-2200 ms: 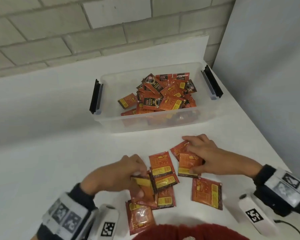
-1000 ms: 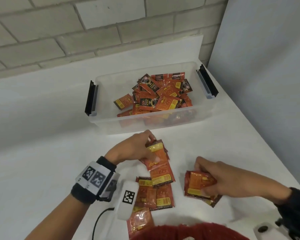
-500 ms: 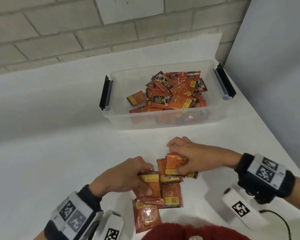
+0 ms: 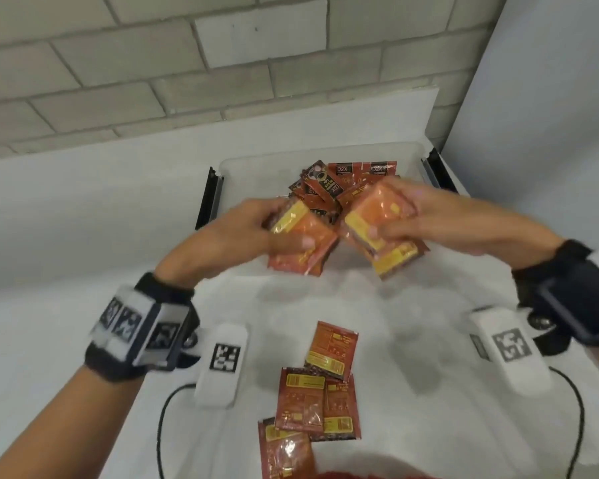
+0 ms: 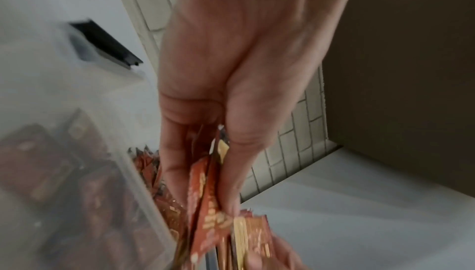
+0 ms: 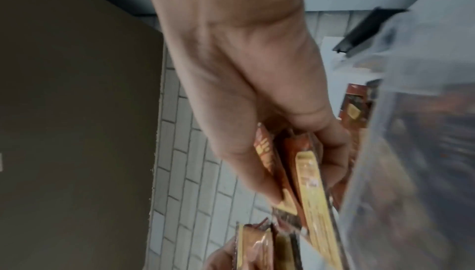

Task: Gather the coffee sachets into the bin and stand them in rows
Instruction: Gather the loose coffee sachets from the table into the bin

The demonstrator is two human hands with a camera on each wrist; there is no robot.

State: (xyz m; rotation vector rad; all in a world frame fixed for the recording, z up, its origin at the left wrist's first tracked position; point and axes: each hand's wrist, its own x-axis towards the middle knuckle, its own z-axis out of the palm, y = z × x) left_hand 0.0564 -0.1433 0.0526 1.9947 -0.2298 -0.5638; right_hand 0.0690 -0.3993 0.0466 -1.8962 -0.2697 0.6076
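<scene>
Two hands each pinch a small bunch of sachets: the left hand (image 4: 256,233) and the right hand (image 4: 426,219) hold them over the bin's (image 4: 242,164) near edge. Many sachets (image 4: 329,188) lie jumbled inside, none in rows. Four loose sachets (image 4: 317,392) wait on the near table (image 4: 66,236).

The bin (image 4: 222,169) is open on top, but a loose sachet heap (image 4: 329,188) fills its middle and right; its left part is bare. Both hands (image 4: 242,233) (image 4: 443,219) with sachet bundles crowd its near wall. Four sachets (image 4: 312,392) lie on the table (image 4: 66,305) near the body, with bare surface either side.
</scene>
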